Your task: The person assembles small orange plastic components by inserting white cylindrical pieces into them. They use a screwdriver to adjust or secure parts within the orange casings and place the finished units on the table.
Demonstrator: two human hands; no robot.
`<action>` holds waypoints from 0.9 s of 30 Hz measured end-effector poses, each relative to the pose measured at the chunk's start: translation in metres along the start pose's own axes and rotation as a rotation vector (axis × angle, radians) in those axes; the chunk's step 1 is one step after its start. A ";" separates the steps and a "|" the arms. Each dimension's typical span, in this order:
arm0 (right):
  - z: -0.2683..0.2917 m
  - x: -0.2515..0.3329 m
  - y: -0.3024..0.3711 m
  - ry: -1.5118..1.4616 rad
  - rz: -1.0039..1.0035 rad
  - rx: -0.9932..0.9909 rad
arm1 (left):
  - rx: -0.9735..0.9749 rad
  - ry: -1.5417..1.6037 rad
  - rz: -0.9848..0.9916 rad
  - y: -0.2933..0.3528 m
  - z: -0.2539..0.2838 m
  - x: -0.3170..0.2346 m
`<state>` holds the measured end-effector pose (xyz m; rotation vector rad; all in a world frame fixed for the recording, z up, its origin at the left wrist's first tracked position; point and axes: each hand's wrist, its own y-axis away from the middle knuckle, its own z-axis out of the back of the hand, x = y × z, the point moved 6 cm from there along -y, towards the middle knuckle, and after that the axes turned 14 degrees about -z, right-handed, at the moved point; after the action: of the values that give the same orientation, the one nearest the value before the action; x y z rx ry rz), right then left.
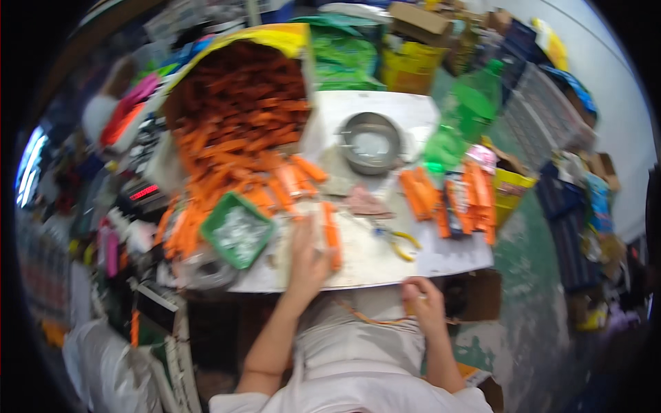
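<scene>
My left hand is over the white table, blurred by motion, so what its fingers hold cannot be told. Just right of it lies a long orange plastic piece. My right hand is at the table's front edge above my lap, fingers curled in a pinch; a small pale spot shows there, too blurred to name. Left of my left hand stands a green tray of small clear or whitish pieces. Many orange pieces spill from a large yellow-rimmed sack toward it. Yellow-handled pliers lie right of centre.
A metal bowl stands at the table's back, with a pink cloth nearer me. Grouped orange pieces and a green plastic bottle are at the right. A thin orange cord crosses my lap. Cartons and bags surround the table.
</scene>
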<state>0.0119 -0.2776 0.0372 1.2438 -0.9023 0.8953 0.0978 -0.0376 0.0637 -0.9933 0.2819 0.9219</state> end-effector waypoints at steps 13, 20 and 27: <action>-0.055 0.002 0.013 -0.073 0.374 0.224 | 0.452 0.582 0.311 0.094 -0.014 -0.036; -0.030 -0.004 -0.002 -0.213 0.270 0.269 | -0.245 0.482 0.983 0.276 0.042 0.067; -0.015 0.151 0.045 -0.156 1.124 0.261 | -0.946 0.875 1.518 0.459 -0.030 0.171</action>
<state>0.0291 -0.2485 0.1919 0.9684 -1.7001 1.8491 -0.1479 0.1303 -0.3265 -2.0903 1.5877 2.0149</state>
